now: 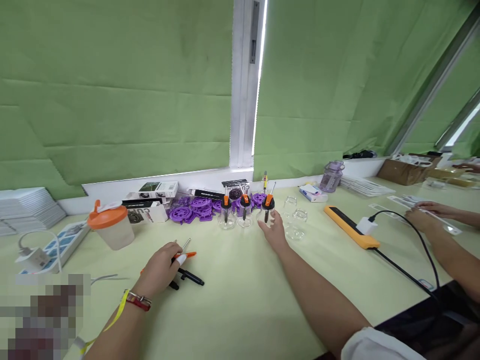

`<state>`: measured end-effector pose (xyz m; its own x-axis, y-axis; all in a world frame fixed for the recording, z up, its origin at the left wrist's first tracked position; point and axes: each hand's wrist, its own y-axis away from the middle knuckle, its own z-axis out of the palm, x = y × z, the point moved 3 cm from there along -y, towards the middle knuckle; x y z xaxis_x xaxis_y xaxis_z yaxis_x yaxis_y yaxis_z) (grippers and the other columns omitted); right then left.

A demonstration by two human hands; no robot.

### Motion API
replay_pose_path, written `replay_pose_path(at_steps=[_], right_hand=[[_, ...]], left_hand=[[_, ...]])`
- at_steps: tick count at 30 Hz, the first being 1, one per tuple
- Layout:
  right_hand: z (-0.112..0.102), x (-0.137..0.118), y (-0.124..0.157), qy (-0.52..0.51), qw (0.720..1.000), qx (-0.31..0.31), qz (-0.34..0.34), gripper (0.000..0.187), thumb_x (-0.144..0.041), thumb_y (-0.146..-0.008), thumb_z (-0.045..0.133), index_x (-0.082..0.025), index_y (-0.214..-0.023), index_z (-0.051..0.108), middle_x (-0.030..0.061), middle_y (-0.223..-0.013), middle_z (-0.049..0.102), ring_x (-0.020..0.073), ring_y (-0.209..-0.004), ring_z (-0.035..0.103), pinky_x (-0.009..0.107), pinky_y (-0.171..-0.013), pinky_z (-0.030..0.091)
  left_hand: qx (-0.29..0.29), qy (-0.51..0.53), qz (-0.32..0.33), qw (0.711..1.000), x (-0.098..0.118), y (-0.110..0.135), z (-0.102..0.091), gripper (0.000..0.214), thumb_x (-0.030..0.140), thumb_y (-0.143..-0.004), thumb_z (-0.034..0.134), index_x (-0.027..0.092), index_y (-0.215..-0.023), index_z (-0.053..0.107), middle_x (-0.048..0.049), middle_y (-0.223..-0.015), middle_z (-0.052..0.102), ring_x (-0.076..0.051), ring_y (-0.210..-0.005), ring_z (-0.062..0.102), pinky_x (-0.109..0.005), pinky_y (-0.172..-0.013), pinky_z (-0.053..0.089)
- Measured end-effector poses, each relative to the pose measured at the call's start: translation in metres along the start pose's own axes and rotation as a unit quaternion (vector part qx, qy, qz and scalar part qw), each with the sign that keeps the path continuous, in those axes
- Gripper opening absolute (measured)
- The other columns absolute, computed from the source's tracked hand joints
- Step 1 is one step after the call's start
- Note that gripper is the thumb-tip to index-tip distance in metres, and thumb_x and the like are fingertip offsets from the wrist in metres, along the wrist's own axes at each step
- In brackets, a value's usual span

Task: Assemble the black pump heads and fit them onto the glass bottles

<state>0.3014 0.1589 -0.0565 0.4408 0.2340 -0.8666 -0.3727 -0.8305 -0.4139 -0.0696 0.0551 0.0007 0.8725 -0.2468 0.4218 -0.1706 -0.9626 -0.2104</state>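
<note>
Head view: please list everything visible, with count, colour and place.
Topped jars: three, clear, black, orange, centre
Glasses: two, clear, right of jars
Loose parts: several, black, orange, left
Wheel parts: many, purple, behind jars
Boxes: several, black, white, rear
Lidded cup: one, clear, orange, left
Power strips: two, white left, orange right
Charger: one, white, on orange strip
Bottle: one, lilac, rear right
Carton: one, brown, far right
Sheet stacks: two, white, far left, rear right
Tabletop: one, yellow, beneath
Window frame: one, white, behind
Coverings: several, green, behind
Co-worker's hands: two, right
Left hand: one, at loose parts
Right hand: one, at rightmost jar
</note>
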Motion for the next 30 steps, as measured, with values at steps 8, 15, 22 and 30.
replay_pose_path(at_steps=[8,15,22,30], right_hand=[[0.010,0.018,-0.020,0.077,0.996,-0.051,0.020,0.076,-0.047,-0.067,0.064,-0.012,-0.131,0.042,0.0186,-0.132,0.044,0.0306,-0.126,0.042,0.042,-0.104,0.035],[0.015,0.038,-0.043,0.043,0.994,-0.094,0.041,0.072,-0.042,-0.063,0.069,-0.023,-0.129,0.047,0.0101,-0.125,0.055,0.0286,-0.118,0.051,0.042,-0.098,0.041],[0.019,0.048,-0.054,0.003,0.988,-0.147,0.038,0.069,-0.041,-0.066,0.068,-0.022,-0.129,0.048,0.0115,-0.134,0.049,0.0290,-0.117,0.053,0.041,-0.091,0.048],[0.013,0.045,-0.052,0.017,0.990,-0.137,0.005,0.070,-0.041,-0.069,0.065,-0.018,-0.132,0.046,0.0121,-0.139,0.044,0.0285,-0.129,0.041,0.043,-0.107,0.034]], left_hand=[[-0.054,-0.042,-0.045,0.997,0.000,0.001,0.001,0.028,0.033,-0.081,0.042,0.021,-0.094,0.063,-0.0081,-0.102,0.062,-0.026,-0.092,0.059,-0.035,-0.074,0.042],[-0.061,-0.057,-0.069,0.994,-0.002,0.004,-0.003,0.029,0.042,-0.080,0.045,0.022,-0.090,0.064,-0.0083,-0.093,0.064,-0.028,-0.093,0.057,-0.035,-0.071,0.040],[-0.085,-0.073,-0.043,0.993,0.003,0.004,0.001,0.040,0.054,-0.082,0.044,0.020,-0.089,0.062,-0.0099,-0.086,0.062,-0.029,-0.088,0.057,-0.037,-0.072,0.042],[-0.185,-0.033,-0.021,0.982,0.014,0.011,0.009,0.069,0.056,-0.075,0.054,0.024,-0.135,0.045,-0.0123,-0.145,0.037,-0.031,-0.131,0.037,-0.042,-0.097,0.041]])
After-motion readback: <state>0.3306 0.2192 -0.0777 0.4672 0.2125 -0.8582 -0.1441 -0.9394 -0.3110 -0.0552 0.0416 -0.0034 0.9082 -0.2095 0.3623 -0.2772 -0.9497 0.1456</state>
